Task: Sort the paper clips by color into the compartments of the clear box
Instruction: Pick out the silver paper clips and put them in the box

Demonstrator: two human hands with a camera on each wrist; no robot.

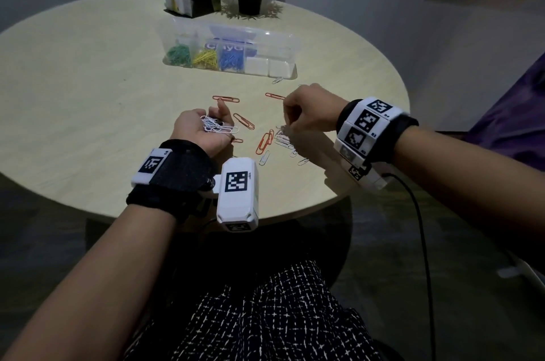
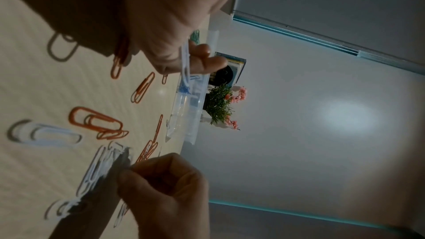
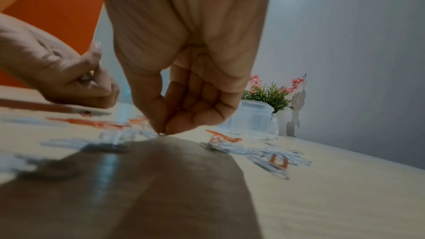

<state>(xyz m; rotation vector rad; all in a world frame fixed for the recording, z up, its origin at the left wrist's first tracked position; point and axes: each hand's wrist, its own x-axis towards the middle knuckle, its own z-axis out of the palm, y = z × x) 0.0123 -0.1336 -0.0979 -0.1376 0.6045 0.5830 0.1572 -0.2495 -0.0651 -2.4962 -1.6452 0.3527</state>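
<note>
left hand (image 1: 200, 130): palm up, fingers cupped round white wire paper clips (image 1: 216, 127) | right hand (image 1: 309, 111): fingertips pinched at loose white clips (image 1: 283, 139) near round table (image 1: 88, 95) front edge

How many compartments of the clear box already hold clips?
3: in the clear box, green clips at its left end, yellow clips next, blue clips third. The right compartments look empty.
</note>
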